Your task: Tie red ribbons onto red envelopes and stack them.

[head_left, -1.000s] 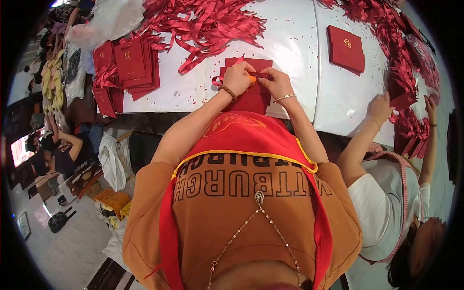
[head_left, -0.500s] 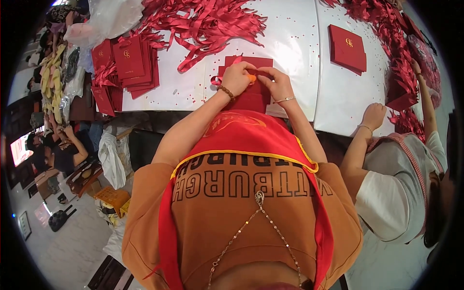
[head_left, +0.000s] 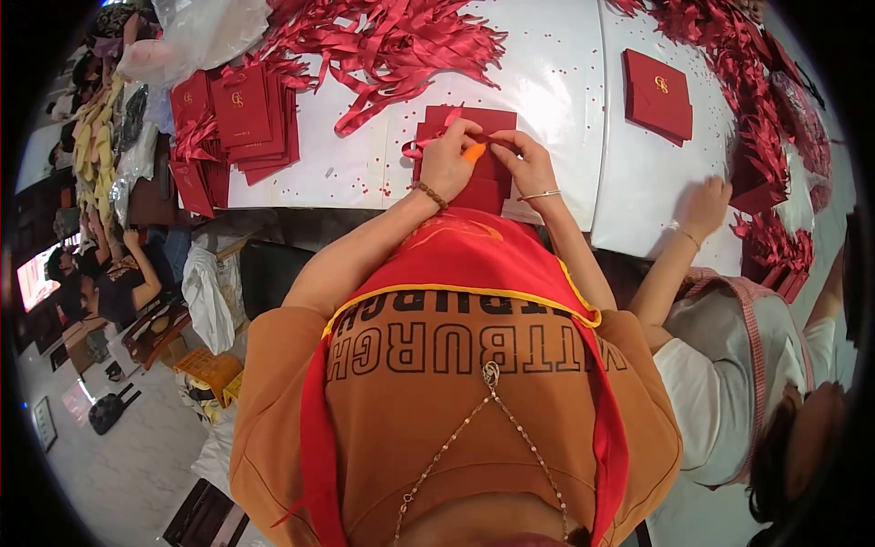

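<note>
Dark red paper folders (head_left: 483, 193) lie in front of me at the table's near edge, overlapping. My left hand (head_left: 447, 166) is closed over them in a pinch, and a glossy red ribbon (head_left: 413, 148) loops out beside its fingers. A small orange pointed piece (head_left: 474, 153) shows at the left thumb; whether it is worn or held I cannot tell. Opposite, my right hand (head_left: 530, 168) pinches with thumb and forefinger close to the left fingertips, above the folders. What lies between its fingertips is too small to make out.
A heap of red ribbons (head_left: 392, 46) covers the far table. Stacked red folders (head_left: 251, 114) stand to the left, more folders (head_left: 658, 96) to the right. Small red specks dot the white tabletop (head_left: 547, 64). A co-worker's hand (head_left: 706, 210) rests on the right table.
My hands stay over the folders with slight finger shifts; the orange piece shows more clearly. The co-worker's hand has moved forward on the table and their body has leaned.
</note>
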Demonstrator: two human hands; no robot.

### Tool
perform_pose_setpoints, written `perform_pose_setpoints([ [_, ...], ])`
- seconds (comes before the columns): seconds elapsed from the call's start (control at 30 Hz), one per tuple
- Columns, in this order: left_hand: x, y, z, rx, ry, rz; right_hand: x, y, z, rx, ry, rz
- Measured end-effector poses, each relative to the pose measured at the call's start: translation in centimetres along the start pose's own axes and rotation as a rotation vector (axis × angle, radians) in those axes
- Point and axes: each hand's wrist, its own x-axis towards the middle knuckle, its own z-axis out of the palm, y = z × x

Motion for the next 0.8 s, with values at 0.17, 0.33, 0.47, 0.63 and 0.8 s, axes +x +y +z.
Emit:
perform_pose_setpoints([
  [0.17,0.1,0.7,0.0,0.154,-0.085,-0.002,0.0,-0.1,0.1,-0.167,0.024,-0.087],
  [0.33,0.7,0.4,-0.4,-0.011,-0.129,-0.128,0.1,-0.3,0.3,-0.148,-0.008,-0.121],
  [0.47,1.0,-0.4,-0.3,-0.263,-0.181,-0.192,-0.2,0.0,-0.3,-0.171,-0.037,-0.168],
  [0.63,1.2,2.0,-2.7,0.609,-0.214,0.348,-0.3,0.2,-0.2,-0.227,-0.032,-0.212],
  [0.8,6.3,1.3,-4.6,0.44,-0.683,0.038,-0.5,-0.6,0.4,-0.214,-0.04,-0.315],
])
